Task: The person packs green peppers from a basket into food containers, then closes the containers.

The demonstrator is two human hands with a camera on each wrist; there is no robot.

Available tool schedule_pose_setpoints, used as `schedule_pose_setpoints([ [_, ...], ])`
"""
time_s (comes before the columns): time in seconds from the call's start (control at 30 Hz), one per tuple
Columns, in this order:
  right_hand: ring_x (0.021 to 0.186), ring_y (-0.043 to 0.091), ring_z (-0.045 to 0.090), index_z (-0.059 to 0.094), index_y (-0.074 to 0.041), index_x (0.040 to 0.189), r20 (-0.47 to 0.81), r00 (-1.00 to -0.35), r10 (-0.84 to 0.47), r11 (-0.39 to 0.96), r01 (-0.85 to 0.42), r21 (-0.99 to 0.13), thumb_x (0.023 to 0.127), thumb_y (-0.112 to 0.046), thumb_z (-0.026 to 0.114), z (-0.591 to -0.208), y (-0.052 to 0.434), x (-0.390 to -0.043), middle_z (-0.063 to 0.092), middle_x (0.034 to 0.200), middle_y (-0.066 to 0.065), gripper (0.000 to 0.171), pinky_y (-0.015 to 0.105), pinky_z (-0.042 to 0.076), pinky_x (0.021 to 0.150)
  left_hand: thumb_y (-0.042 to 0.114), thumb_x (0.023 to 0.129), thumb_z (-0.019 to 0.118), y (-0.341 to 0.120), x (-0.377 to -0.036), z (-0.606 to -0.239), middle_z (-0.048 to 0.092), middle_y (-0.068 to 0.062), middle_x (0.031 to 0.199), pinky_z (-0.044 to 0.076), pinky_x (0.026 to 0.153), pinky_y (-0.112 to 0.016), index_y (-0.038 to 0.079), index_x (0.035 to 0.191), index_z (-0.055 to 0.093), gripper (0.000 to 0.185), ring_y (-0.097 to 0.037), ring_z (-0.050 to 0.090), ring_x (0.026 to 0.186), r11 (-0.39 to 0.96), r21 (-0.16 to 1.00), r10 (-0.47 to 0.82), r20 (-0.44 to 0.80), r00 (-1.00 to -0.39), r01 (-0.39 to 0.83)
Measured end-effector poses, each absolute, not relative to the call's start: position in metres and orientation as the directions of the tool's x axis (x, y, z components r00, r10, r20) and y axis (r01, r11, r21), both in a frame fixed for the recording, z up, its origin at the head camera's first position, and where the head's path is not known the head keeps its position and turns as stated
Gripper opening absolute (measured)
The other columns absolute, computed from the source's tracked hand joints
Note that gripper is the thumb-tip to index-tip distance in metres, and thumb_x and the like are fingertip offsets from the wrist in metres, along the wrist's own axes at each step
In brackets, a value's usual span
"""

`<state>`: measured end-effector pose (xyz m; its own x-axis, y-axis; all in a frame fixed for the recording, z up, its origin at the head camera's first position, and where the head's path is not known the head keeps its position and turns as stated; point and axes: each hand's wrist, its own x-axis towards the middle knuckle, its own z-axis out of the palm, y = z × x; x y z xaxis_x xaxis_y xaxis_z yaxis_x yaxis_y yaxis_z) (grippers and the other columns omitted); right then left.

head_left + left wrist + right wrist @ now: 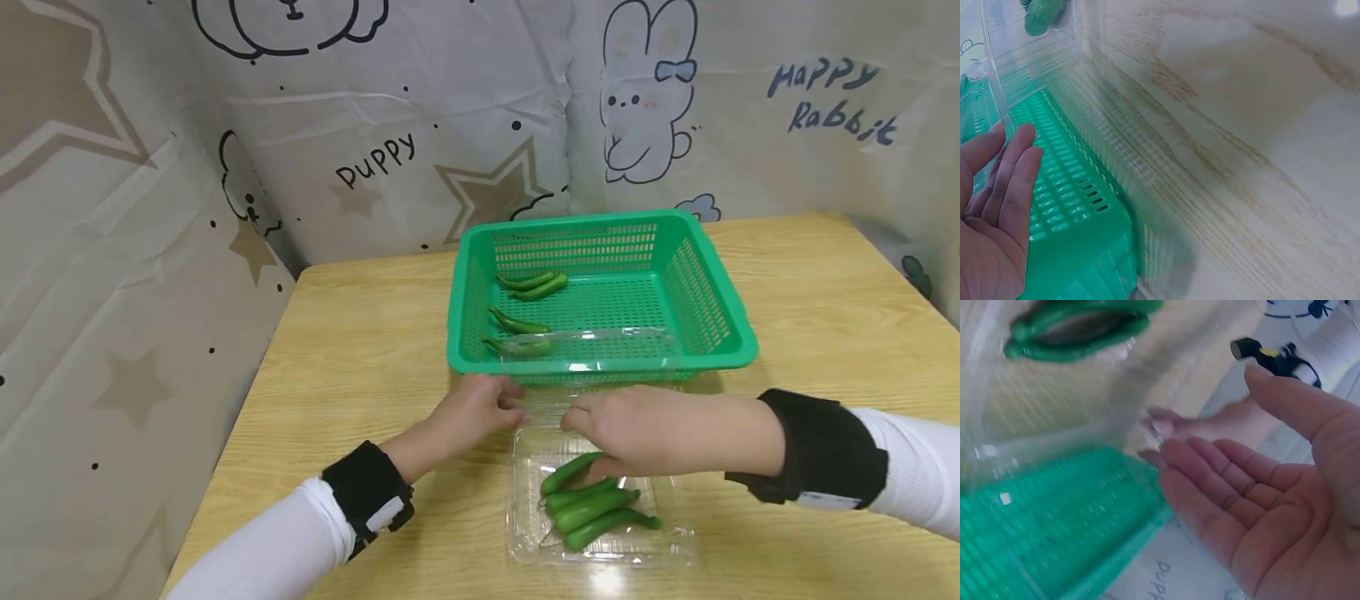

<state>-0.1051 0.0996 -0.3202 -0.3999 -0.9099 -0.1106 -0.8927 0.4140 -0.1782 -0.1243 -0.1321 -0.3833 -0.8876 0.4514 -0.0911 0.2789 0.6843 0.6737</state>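
**Clear clamshell of green peppers sits at the near edge of the table**

Nearest the camera, a clear plastic clamshell box (600,508) lies close to the near edge of the light wooden table (360,350). Four or so smooth, glossy green chilli peppers (596,504) lie side by side in its tray, stems to the left. Its transparent lid stands open, leaning against the front wall of the basket behind.

Both hands meet at the hinge side of the box. The left hand (480,408) has straight, relaxed fingers touching the lid's edge. The right hand (645,433) hovers palm down over the peppers, fingers extended and gripping nothing.

Just beyond, a green perforated plastic basket (705,292) holds four more green peppers (528,308) in its left half.

Behind the table's far edge hangs creased grey cloth (420,125) printed with stars, rabbits and the words "puppy" and "Happy Rabbit".
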Motion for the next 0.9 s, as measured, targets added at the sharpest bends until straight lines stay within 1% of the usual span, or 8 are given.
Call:
schedule_pose_setpoints([
  [0.07, 0.085, 0.013, 0.062, 0.057, -0.006, 0.112, -0.131, -0.408, -0.904, 0.427, -0.882, -0.198, 0.083, -0.032, 0.072, -0.311, 0.1, -0.107, 0.062, 0.098, 0.001, 0.041, 0.026, 0.053, 0.072, 0.013, 0.082, 0.072, -0.133, -0.124, -0.382, 0.071, -0.012, 0.088, 0.049, 0.058, -0.02, -0.006, 0.104, 0.068, 0.029, -0.012, 0.064, 0.072, 0.685, 0.674, 0.446, -0.088, -0.891, 0.276],
  [0.17, 0.094, 0.016, 0.063, 0.057, -0.006, 0.117, -0.17, -0.423, -0.89, 0.454, -0.853, -0.258, 0.085, -0.029, 0.07, -0.299, 0.102, -0.111, 0.063, 0.108, 0.003, 0.041, 0.029, 0.053, 0.078, 0.012, 0.082, 0.073, -0.134, -0.123, -0.381, 0.071, -0.012, 0.086, 0.048, 0.056, -0.019, -0.007, 0.103, 0.068, 0.029, -0.009, 0.062, 0.068, 0.684, 0.674, 0.444, -0.082, -0.892, 0.278],
  [0.27, 0.096, 0.016, 0.062, 0.056, -0.007, 0.119, -0.183, -0.435, -0.882, 0.472, -0.829, -0.3, 0.087, -0.03, 0.068, -0.287, 0.105, -0.115, 0.063, 0.112, 0.004, 0.041, 0.031, 0.053, 0.08, 0.012, 0.081, 0.073, -0.133, -0.123, -0.381, 0.071, -0.012, 0.086, 0.048, 0.056, -0.019, -0.007, 0.103, 0.068, 0.029, -0.009, 0.062, 0.068, 0.681, 0.68, 0.44, -0.084, -0.894, 0.272],
  [0.37, 0.093, 0.013, 0.061, 0.057, -0.008, 0.118, -0.161, -0.435, -0.886, 0.464, -0.82, -0.336, 0.088, -0.032, 0.066, -0.275, 0.109, -0.119, 0.063, 0.109, 0.001, 0.039, 0.03, 0.053, 0.078, 0.012, 0.081, 0.073, -0.132, -0.124, -0.381, 0.071, -0.012, 0.087, 0.048, 0.056, -0.019, -0.007, 0.102, 0.068, 0.028, -0.01, 0.064, 0.069, 0.681, 0.677, 0.443, -0.078, -0.893, 0.279],
  [0.47, 0.086, 0.009, 0.059, 0.059, -0.008, 0.115, -0.114, -0.43, -0.895, 0.441, -0.822, -0.361, 0.088, -0.032, 0.066, -0.265, 0.112, -0.124, 0.062, 0.098, -0.004, 0.036, 0.029, 0.051, 0.075, 0.012, 0.08, 0.074, -0.131, -0.124, -0.382, 0.072, -0.013, 0.086, 0.049, 0.057, -0.019, -0.007, 0.1, 0.069, 0.028, -0.013, 0.065, 0.071, 0.681, 0.67, 0.451, -0.066, -0.89, 0.295],
  [0.53, 0.085, 0.007, 0.057, 0.06, -0.009, 0.112, -0.101, -0.438, -0.893, 0.443, -0.816, -0.373, 0.088, -0.031, 0.067, -0.259, 0.113, -0.128, 0.06, 0.094, -0.007, 0.033, 0.028, 0.051, 0.074, 0.012, 0.08, 0.074, -0.13, -0.125, -0.382, 0.072, -0.013, 0.087, 0.049, 0.058, -0.019, -0.006, 0.1, 0.069, 0.027, -0.014, 0.066, 0.073, 0.682, 0.664, 0.453, -0.057, -0.889, 0.305],
  [0.7, 0.091, 0.008, 0.058, 0.061, -0.01, 0.113, -0.126, -0.467, -0.875, 0.477, -0.789, -0.387, 0.088, -0.03, 0.068, -0.248, 0.114, -0.134, 0.062, 0.099, -0.007, 0.033, 0.029, 0.051, 0.079, 0.011, 0.08, 0.074, -0.13, -0.124, -0.382, 0.072, -0.013, 0.086, 0.05, 0.058, -0.019, -0.007, 0.1, 0.069, 0.027, -0.016, 0.067, 0.073, 0.677, 0.67, 0.456, -0.057, -0.888, 0.305],
  [0.9, 0.091, 0.007, 0.06, 0.062, -0.009, 0.114, -0.102, -0.46, -0.882, 0.455, -0.775, -0.438, 0.088, -0.031, 0.067, -0.239, 0.118, -0.145, 0.063, 0.099, -0.007, 0.035, 0.028, 0.052, 0.081, 0.012, 0.081, 0.073, -0.131, -0.123, -0.382, 0.072, -0.012, 0.084, 0.048, 0.056, -0.019, -0.006, 0.101, 0.068, 0.028, -0.011, 0.064, 0.068, 0.682, 0.671, 0.446, -0.069, -0.892, 0.289],
])
